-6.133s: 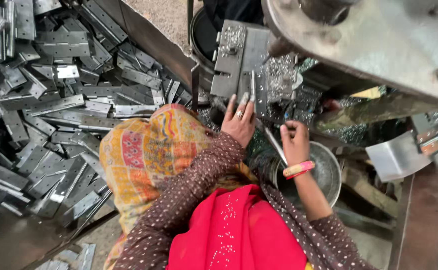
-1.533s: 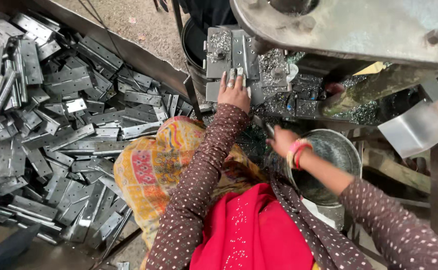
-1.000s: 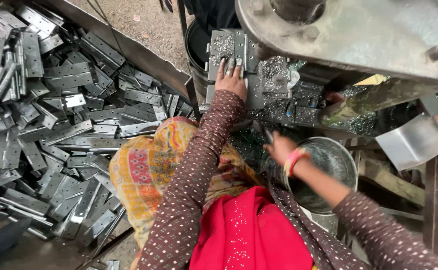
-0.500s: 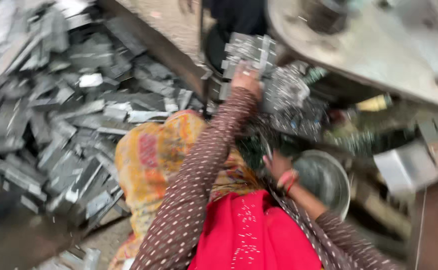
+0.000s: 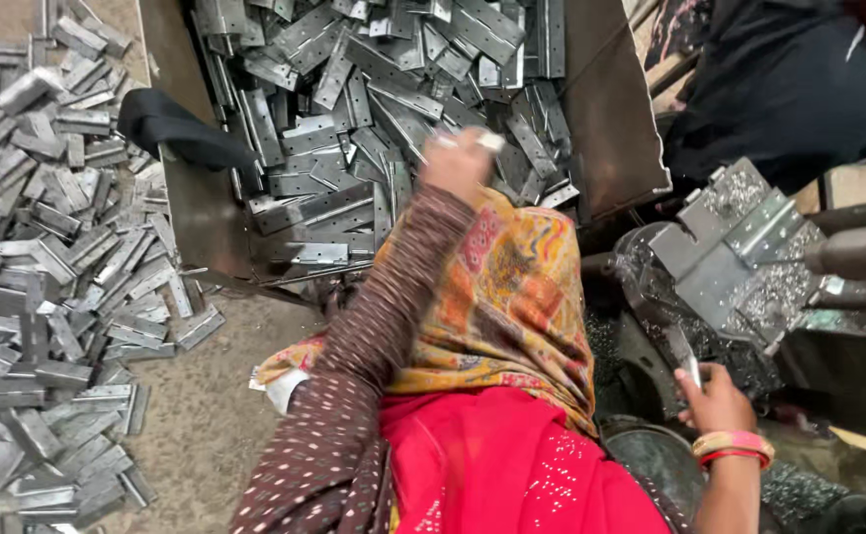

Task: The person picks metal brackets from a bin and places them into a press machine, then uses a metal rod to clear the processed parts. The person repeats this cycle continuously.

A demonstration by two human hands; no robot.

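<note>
Grey metal everywhere: flat strips with punched holes, heaped in a sheet-metal bin (image 5: pixel 601 119) and spilled on the floor (image 5: pixel 206 435) to the left of it.

Left hand (image 5: pixel 458 163) – blurred, reaching up over the heap in the bin. Fingers look curled on a small pale metal piece (image 5: pixel 489 141) at the fingertips; blur makes the grip hard to read, so I cannot tell whether it is closed on the piece. Strips (image 5: pixel 354 89) lie all around and beyond this hand, overlapping at every angle, dull and scuffed.

Right hand (image 5: pixel 715 396) – low right, closed on a thin flat metal strip (image 5: pixel 685 358) that sticks up from the fist, tilted. Pink and orange bangles (image 5: pixel 735 447) at the wrist. Forearm cut off by the bottom edge.

Just above the right hand: a blocky steel machine fixture (image 5: pixel 739 247), stepped faces, dusted with bright metal chips. Its right part runs out of view.

Dark cloth (image 5: pixel 171 129) draped over the bin's left wall.

Dotted brown sleeve (image 5: pixel 354 376), yellow patterned scarf (image 5: pixel 512 297) and red cloth (image 5: pixel 502 465) hide whatever lies below them. Dark figure at top right, mostly cut off.
</note>
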